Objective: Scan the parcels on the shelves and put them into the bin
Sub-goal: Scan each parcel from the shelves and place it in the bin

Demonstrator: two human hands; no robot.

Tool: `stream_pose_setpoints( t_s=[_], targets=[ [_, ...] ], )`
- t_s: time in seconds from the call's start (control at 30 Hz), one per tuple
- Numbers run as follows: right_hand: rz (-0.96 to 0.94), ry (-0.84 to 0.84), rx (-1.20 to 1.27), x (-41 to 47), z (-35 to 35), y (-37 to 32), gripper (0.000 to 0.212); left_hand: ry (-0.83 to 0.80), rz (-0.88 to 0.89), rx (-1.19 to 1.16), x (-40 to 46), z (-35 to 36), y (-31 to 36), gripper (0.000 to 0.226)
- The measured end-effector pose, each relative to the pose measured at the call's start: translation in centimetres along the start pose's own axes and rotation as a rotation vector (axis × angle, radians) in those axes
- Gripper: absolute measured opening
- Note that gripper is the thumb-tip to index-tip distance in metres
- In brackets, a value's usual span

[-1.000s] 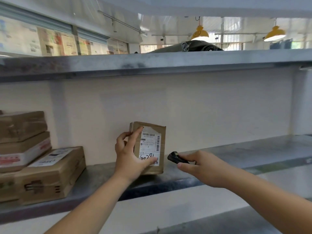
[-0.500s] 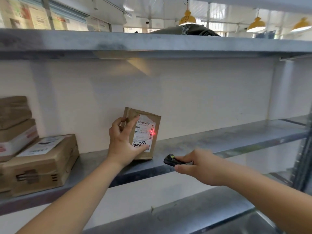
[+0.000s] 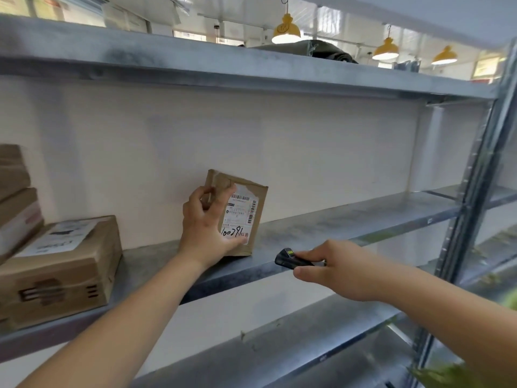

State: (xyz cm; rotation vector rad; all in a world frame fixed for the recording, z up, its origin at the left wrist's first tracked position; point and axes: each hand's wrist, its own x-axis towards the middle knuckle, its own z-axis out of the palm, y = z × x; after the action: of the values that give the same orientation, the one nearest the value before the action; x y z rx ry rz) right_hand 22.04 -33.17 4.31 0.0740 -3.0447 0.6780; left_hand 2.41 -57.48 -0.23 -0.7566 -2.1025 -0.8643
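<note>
my left hand (image 3: 205, 233) gripped the parcel (image 3: 240, 217) upright near the shelf's (image 3: 349, 222) front edge; my right hand (image 3: 340, 271) pinched the scanner (image 3: 291, 259) just right of it.

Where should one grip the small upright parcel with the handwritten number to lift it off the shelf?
Grip the small upright parcel by its narrow side edges, coming from the front. It stands on end on the shelf near the wall, as the left hand holds it now.

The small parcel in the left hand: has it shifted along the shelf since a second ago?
Cannot tell: the head camera itself moved. The small parcel stands upright on the shelf against the back wall, as before, gripped by the left hand.
</note>
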Motion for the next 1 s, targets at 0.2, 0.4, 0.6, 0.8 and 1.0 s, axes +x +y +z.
stream_pose_setpoints(
  t_s=[0.2,0.4,0.6,0.8,1.0],
  targets=[
    [0.032,0.034,-0.062,-1.4,0.1,-1.9,0.049,-0.035,-0.021,-0.026,0.2,-0.2,-0.1,0.123],
    [0.074,0.072,-0.057,-2.0,1.1,-2.6,0.052,-0.086,-0.050,-0.085,0.6,-0.8,-0.2,0.123],
    [0.177,0.180,-0.013,-2.3,2.2,-2.0,0.057,-0.115,-0.037,-0.365,-0.6,-0.8,2.5,0.124],
    [0.338,0.340,0.089,-5.2,1.9,1.2,0.047,-0.241,-0.030,-0.558,-0.6,0.2,7.3,0.125],
    [0.543,0.458,0.158,-12.0,1.2,7.2,0.046,-0.465,-0.023,-0.814,-2.1,5.3,15.2,0.124]
  ],
)
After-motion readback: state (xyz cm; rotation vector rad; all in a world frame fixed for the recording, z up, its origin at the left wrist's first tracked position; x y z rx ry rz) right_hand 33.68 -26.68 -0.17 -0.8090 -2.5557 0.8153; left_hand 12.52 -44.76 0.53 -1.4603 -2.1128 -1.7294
